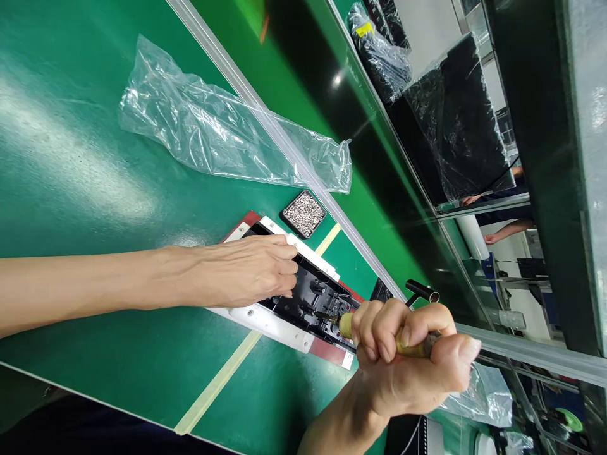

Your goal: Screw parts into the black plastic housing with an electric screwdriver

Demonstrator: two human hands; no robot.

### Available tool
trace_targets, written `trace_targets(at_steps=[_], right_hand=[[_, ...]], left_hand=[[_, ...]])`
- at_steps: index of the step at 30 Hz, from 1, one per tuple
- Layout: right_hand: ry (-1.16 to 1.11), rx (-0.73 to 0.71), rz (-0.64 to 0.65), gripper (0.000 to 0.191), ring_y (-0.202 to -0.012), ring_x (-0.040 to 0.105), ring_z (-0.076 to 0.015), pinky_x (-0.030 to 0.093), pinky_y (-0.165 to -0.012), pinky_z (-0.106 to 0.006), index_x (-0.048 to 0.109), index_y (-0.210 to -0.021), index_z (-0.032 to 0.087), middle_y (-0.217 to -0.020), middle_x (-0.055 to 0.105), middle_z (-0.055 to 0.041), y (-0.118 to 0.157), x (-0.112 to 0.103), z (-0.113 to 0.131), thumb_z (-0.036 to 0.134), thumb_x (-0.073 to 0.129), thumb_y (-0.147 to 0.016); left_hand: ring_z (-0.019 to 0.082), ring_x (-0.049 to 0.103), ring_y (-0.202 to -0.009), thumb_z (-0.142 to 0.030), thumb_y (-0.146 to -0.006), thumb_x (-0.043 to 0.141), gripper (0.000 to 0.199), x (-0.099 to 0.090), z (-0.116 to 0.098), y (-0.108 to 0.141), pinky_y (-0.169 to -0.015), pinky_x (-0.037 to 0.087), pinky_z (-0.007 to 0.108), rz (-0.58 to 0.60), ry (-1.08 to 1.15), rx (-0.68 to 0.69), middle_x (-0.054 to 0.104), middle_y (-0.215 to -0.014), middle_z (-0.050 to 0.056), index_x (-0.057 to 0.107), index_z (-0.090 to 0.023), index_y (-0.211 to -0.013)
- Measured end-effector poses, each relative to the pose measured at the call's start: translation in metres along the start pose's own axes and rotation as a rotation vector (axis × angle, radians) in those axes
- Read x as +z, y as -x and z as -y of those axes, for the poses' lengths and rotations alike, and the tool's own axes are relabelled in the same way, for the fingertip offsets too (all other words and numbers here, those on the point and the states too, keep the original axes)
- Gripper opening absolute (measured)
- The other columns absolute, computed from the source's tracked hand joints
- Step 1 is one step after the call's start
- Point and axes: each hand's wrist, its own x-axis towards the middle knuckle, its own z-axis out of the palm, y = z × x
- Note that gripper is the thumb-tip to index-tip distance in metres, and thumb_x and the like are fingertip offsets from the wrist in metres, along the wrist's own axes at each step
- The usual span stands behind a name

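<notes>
Two hands work at the lower middle of the frame. The right hand (412,354) is closed in a full fist grip around a yellowish screwdriver handle (403,344), with the shaft pointing up-left into the black plastic part (313,300). The tip touches the part near its lower-right end; the exact contact point is too small to see. The left hand (246,272) lies flat on the upper-left end of the same part, fingers bent and pressing down, holding nothing inside. The part lies on a white and red fixture plate (265,319), with its long axis running from upper left to lower right, so the right hand is at the near end. Just above sits a small black tray of screws (303,215), and further to the upper left a clear plastic bag (213,129) on the green bench (85,158).
</notes>
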Motion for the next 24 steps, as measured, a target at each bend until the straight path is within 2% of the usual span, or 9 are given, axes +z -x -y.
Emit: trace_targets(at_steps=[3, 8, 15, 20, 24], right_hand=[[0.019, 0.001, 0.011, 0.056, -0.032, 0.018, -0.0065, 0.032, -0.039, -0.016, 0.037, -0.071, 0.023, -0.046, 0.022, 0.0086, 0.000, -0.001, 0.001, 0.044, 0.034, -0.123], [0.104, 0.047, -0.060, 0.059, -0.030, 0.020, -0.0098, 0.035, -0.034, -0.021, 0.035, -0.068, 0.024, -0.042, 0.027, 0.0096, 0.002, -0.005, 0.003, 0.056, 0.044, -0.117], [0.144, 0.059, -0.095, 0.059, -0.029, 0.018, -0.0103, 0.033, -0.032, -0.022, 0.036, -0.067, 0.024, -0.040, 0.028, 0.0094, 0.002, -0.004, 0.005, 0.055, 0.043, -0.116], [0.100, 0.097, -0.102, 0.055, -0.030, 0.017, -0.0103, 0.033, -0.033, -0.022, 0.039, -0.065, 0.023, -0.040, 0.028, 0.0082, 0.002, -0.004, 0.005, 0.051, 0.043, -0.112], [0.099, 0.099, -0.096, 0.056, -0.030, 0.017, -0.0097, 0.032, -0.033, -0.021, 0.037, -0.064, 0.023, -0.039, 0.025, 0.0082, 0.000, -0.003, 0.005, 0.052, 0.044, -0.111]], left_hand=[[0.014, 0.057, -0.083, -0.031, -0.127, 0.040, 0.050, 0.002, 0.002, -0.001, -0.082, 0.051, 0.038, -0.007, -0.029, -0.002, 0.063, -0.080, -0.004, 0.060, -0.023, -0.083], [0.022, 0.056, -0.076, -0.028, -0.124, 0.058, 0.041, 0.011, 0.010, 0.002, -0.083, 0.051, 0.044, -0.087, 0.027, 0.080, 0.064, -0.078, 0.000, 0.055, -0.027, -0.084], [0.025, 0.059, -0.081, -0.023, -0.119, 0.072, 0.030, 0.015, 0.012, 0.006, -0.082, 0.048, 0.047, -0.037, 0.051, 0.085, 0.067, -0.083, -0.001, 0.059, -0.028, -0.093], [0.024, 0.060, -0.078, -0.024, -0.121, 0.072, 0.038, 0.009, 0.010, 0.002, -0.080, 0.047, 0.047, -0.072, 0.032, 0.078, 0.068, -0.081, 0.000, 0.056, -0.026, -0.086], [0.024, 0.060, -0.078, -0.018, -0.118, 0.072, 0.033, 0.007, 0.010, 0.002, -0.081, 0.048, 0.048, -0.055, 0.053, 0.083, 0.069, -0.083, 0.000, 0.059, -0.027, -0.090]])
